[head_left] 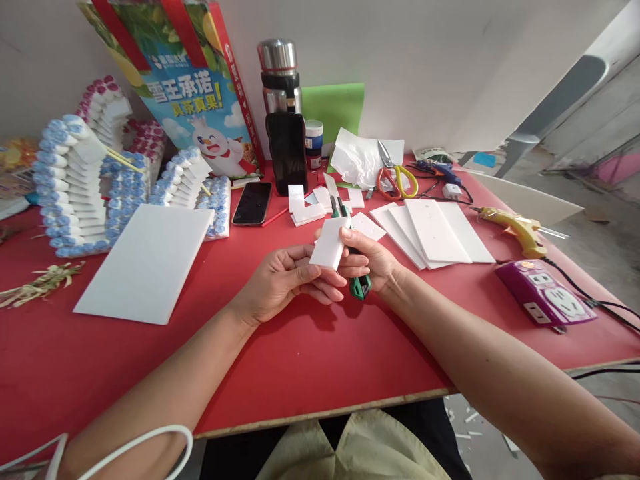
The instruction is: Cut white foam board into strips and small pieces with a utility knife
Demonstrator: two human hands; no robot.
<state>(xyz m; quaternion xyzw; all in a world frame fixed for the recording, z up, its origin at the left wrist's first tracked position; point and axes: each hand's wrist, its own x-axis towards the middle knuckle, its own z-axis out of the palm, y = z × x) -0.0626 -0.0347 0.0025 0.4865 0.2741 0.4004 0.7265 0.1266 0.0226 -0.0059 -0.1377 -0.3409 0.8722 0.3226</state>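
A small white foam board piece [327, 244] is held up over the red table between both hands. My left hand [287, 277] pinches its lower left edge between thumb and fingers. My right hand [367, 257] has its thumb on the upper right corner, and its fingers also wrap round a green-and-black utility knife [360, 287]. The knife's middle is hidden by the hand. Just beyond the hands lie small white foam board offcuts [307, 212], some of them standing or leaning on one another.
White boards lie at left [145, 267] and right [440, 233]. Behind are scissors [395, 180], a phone [253, 203], another phone [287, 153] upright against a steel flask [278, 63], and blue-white flower-edged foam models [75, 187]. At right are a yellow glue gun [520, 230] and purple power socket [545, 297].
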